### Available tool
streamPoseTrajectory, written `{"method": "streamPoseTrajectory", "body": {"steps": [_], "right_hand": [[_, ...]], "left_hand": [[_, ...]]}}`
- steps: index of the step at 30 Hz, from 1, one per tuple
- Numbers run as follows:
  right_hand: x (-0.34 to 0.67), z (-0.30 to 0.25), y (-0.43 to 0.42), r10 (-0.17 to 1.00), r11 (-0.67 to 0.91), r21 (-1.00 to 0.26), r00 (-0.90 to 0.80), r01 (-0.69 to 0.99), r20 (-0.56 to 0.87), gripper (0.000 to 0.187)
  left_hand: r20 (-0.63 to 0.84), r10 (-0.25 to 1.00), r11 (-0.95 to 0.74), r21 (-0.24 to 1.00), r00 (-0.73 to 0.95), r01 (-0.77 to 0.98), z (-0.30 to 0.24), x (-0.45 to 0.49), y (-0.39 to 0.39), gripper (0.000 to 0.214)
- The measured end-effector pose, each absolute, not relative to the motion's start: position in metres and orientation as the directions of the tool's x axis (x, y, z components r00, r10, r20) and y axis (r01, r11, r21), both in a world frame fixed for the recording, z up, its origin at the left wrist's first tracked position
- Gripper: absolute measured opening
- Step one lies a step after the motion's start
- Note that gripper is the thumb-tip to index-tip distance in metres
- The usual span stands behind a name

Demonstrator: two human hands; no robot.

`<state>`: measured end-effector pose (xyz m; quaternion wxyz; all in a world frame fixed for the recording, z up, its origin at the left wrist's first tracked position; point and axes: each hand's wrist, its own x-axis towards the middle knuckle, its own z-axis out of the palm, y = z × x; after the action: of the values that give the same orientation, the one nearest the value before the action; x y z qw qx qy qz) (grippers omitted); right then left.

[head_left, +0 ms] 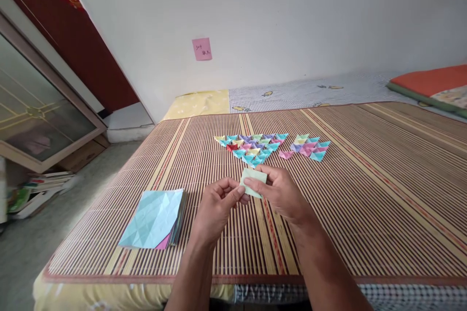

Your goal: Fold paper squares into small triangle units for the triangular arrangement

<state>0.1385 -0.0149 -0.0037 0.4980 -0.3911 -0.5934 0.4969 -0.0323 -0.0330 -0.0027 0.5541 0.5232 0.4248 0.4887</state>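
A small pale green square of folded paper (pixel 254 182) is held up above the striped mat between both hands. My left hand (pixel 222 204) pinches its lower left corner between thumb and fingers. My right hand (pixel 279 189) grips its right side, with the thumb lying flat across the front. Just beyond the hands, small folded paper boats (pixel 251 148) in many colours sit in close rows. A smaller group of paper boats (pixel 310 147) stands to their right. Left of my left hand lies a stack of creased paper sheets (pixel 155 218), light blue on top.
The striped bamboo mat (pixel 365 194) covers a bed against a white wall (pixel 277 24). A pink note (pixel 202 49) is stuck on the wall. Folded bedding (pixel 434 82) lies at the far right. On the left are a glass-panelled door (pixel 44 102) and a pile of books (pixel 40 192) on the floor.
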Motion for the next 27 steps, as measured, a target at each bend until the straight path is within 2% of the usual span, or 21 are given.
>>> {"method": "streamPoseTrajectory", "body": {"steps": [3, 7, 12, 14, 19, 23, 27], "right_hand": [[0.136, -0.003, -0.013, 0.954, 0.193, -0.975, -0.211, -0.110, 0.213, 0.028], [0.134, -0.005, -0.013, 0.947, 0.250, -0.967, -0.195, -0.050, 0.255, 0.028], [0.134, -0.003, -0.019, 0.934, 0.347, -0.937, -0.112, 0.044, 0.340, 0.030], [0.135, 0.002, -0.021, 0.935, 0.344, -0.938, -0.111, 0.038, 0.338, 0.028], [0.130, 0.024, -0.035, 0.941, 0.284, -0.953, -0.160, -0.101, 0.298, 0.024], [0.124, 0.040, -0.079, 0.948, 0.261, -0.959, -0.160, -0.106, 0.276, 0.017], [0.121, 0.029, -0.148, 0.942, 0.150, -0.986, -0.294, -0.066, 0.163, 0.013]], "left_hand": [[0.070, 0.996, -0.060, 0.983, 0.054, -0.174, -0.004, -0.031, -0.031, 0.020], [0.033, 0.999, -0.043, 0.946, -0.035, -0.320, -0.007, -0.027, -0.029, 0.022], [0.013, 1.000, -0.023, 0.913, -0.027, -0.407, -0.002, -0.022, -0.032, 0.027], [0.020, 1.000, -0.025, 0.920, -0.017, -0.391, 0.003, -0.020, -0.036, 0.028], [0.055, 0.998, -0.041, 0.953, 0.038, -0.300, 0.026, -0.020, -0.059, 0.024], [0.055, 0.995, -0.039, 0.983, 0.088, -0.181, 0.031, -0.033, -0.101, 0.029], [-0.078, 0.965, 0.105, 0.990, 0.249, -0.096, 0.001, -0.052, -0.163, 0.037]]}}
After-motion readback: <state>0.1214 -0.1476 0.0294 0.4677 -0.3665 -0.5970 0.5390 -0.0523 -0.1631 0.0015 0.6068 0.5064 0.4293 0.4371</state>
